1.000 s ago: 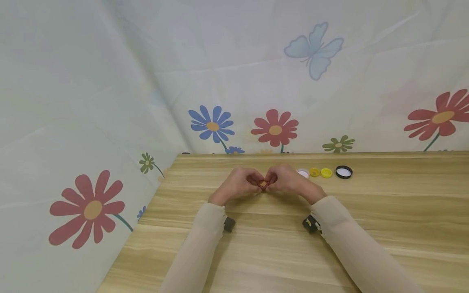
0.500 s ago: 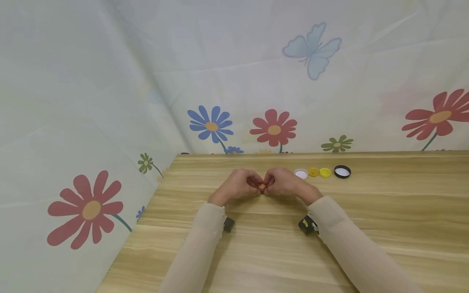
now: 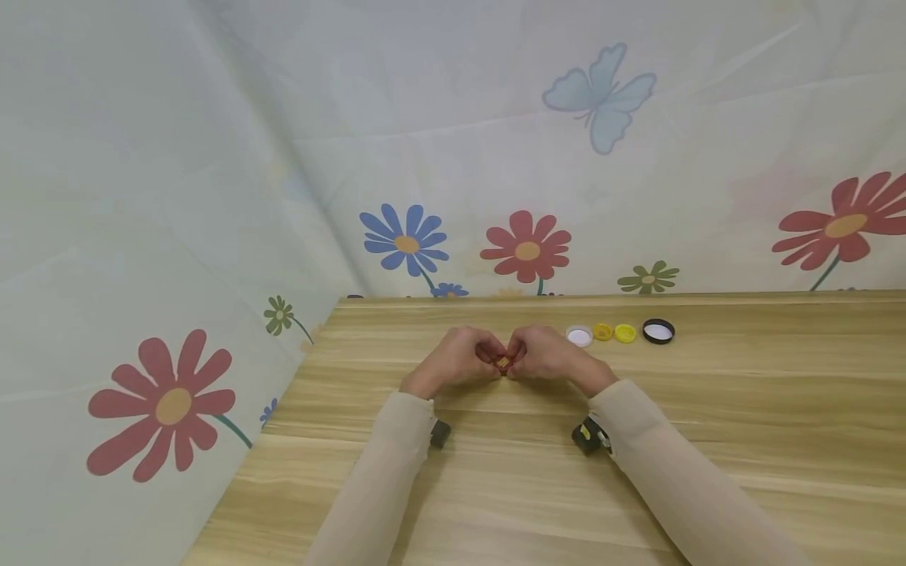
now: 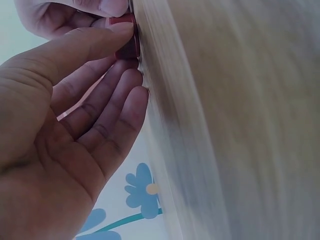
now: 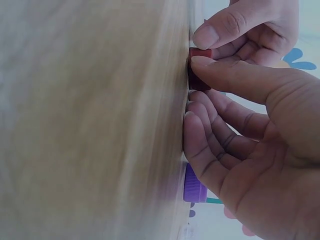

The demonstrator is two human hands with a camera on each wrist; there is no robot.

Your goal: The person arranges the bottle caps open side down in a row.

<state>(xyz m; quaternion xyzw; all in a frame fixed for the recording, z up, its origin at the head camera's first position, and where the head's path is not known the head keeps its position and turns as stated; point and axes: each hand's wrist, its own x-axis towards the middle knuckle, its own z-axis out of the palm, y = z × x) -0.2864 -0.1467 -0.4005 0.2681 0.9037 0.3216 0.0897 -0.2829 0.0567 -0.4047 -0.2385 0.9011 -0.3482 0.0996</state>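
Note:
A small red bottle cap (image 3: 503,363) with yellow marking on top is at the tabletop between my hands. My left hand (image 3: 456,358) pinches its left side, and my right hand (image 3: 548,355) pinches its right side. In the left wrist view, the thumb lies over the red cap (image 4: 131,49) near the other hand's fingertips. The right wrist view shows the red cap (image 5: 199,79) standing against the table, with the right thumb on its side and the other fingers curled beneath.
Right of my hands, in a row near the back of the table (image 3: 743,409), lie a whitish lid (image 3: 579,336), two yellow caps (image 3: 602,332) and a black-rimmed lid (image 3: 658,331). A purple ridged cap (image 5: 195,184) shows beyond my right hand in its wrist view. A flowered cloth (image 3: 453,157) hangs behind.
Both hands have shifted very slightly toward me with the red cap, still pinching it. More of the whitish lid shows beside the right hand. The whole view has drifted a little.

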